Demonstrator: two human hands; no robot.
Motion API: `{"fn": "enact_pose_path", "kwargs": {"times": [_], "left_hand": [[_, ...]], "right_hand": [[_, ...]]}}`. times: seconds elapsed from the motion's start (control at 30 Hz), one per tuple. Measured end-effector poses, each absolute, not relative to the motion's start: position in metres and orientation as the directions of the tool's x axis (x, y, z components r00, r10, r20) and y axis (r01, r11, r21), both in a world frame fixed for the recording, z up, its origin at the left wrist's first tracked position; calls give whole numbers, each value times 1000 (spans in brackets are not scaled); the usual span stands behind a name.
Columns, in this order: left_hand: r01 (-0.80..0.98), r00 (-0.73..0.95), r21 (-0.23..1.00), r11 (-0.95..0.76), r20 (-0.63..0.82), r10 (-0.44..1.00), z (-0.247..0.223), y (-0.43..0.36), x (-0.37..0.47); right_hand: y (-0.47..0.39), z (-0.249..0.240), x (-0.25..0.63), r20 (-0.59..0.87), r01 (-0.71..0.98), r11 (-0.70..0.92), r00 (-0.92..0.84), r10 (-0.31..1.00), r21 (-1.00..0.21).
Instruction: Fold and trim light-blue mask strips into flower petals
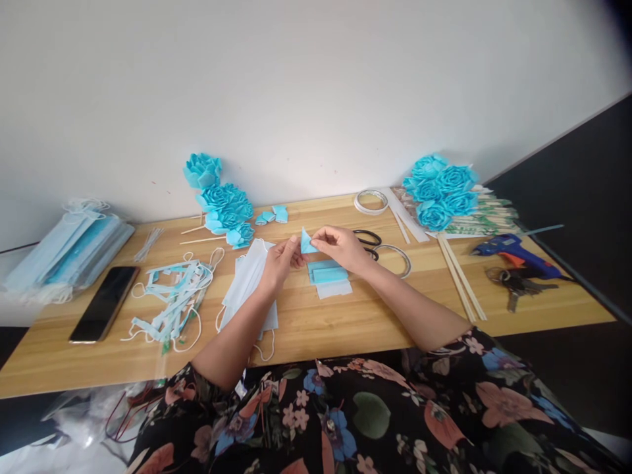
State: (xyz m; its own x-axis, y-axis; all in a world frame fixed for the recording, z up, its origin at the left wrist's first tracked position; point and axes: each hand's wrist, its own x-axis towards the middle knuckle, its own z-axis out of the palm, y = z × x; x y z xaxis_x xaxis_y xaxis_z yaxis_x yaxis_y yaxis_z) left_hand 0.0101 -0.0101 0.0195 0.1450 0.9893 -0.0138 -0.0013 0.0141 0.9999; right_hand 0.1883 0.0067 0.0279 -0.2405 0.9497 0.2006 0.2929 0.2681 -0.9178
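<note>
- At the far left of the bench [306, 326], face masks [69, 253] are stacked, with a smartphone [105, 304] laid beside them and thin white sticks [149, 243] just behind it.
- Next, a tangle of mask trimmings [175, 299] and ear loops is spread out.
- Blue flowers [224, 204] on sticks are laid near the wall.
- Loose masks [247, 283] are overlapped near the left forearm.
- Of the two hands, the left hand [283, 261] is nearly closed, its thumb and fingers pinched at the left edge of a small pointed blue piece [307, 242], which is held above the bench.
- The piece's right corner is pinched by the thumb and forefinger of the right hand [340, 245].
- Below them, flat blue and white pieces [328, 272] are laid.
- Black-handled scissors [379, 238] are partly hidden by the right hand, near two tape rolls [371, 210].
- Farther right, more blue flowers [439, 191] are bunched, with wooden sticks [455, 280] extended toward the front.
- At the right end, a blue glue gun [508, 249] and keys [518, 286] are placed.
</note>
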Motion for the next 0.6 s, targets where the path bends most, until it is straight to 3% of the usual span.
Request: {"fn": "enact_pose_path", "kwargs": {"times": [0.6], "left_hand": [[-9,176,999,51,-48,983,16,-7,8]], "right_hand": [[4,29,189,188,254,255,-262,947,-933]]}}
